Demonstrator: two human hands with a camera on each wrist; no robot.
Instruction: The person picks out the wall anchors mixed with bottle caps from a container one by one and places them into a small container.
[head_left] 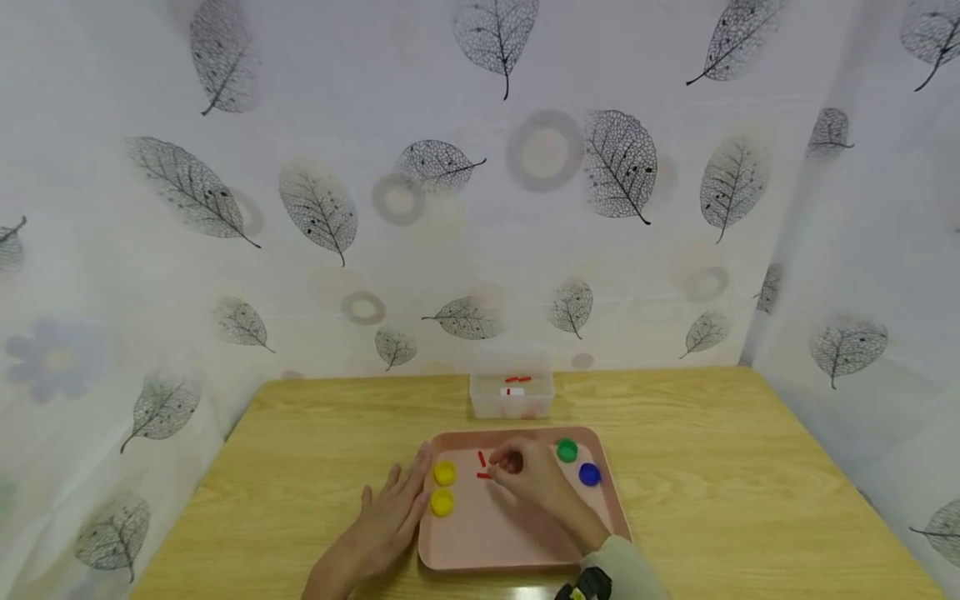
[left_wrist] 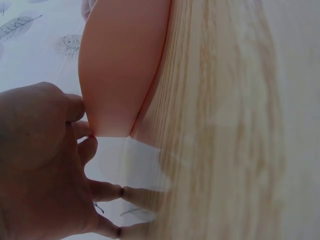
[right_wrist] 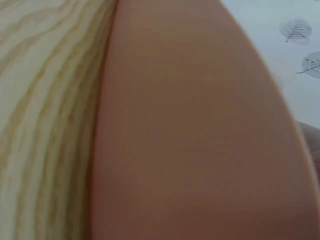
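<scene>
A pink tray (head_left: 517,546) lies on the wooden table. My left hand (head_left: 386,517) rests along its left side, fingers extended and fingertips at the rim; the left wrist view shows the hand (left_wrist: 45,165) against the tray's outer wall (left_wrist: 120,65). Over the tray's upper middle, my right hand (head_left: 532,477) reaches down with bent fingers, thumb and index tips close together. Right by those tips lie an upright red stick (head_left: 482,459) and a level red stick (head_left: 483,476). I cannot tell whether the fingertips pinch a stick.
Two yellow round pieces (head_left: 444,473) sit at the tray's left, a green one (head_left: 567,451) and a blue one (head_left: 589,474) at its right. Behind the tray stands a clear plastic box (head_left: 487,407) with several red sticks (head_left: 518,379). A leaf-print curtain (head_left: 465,250) hangs around the table.
</scene>
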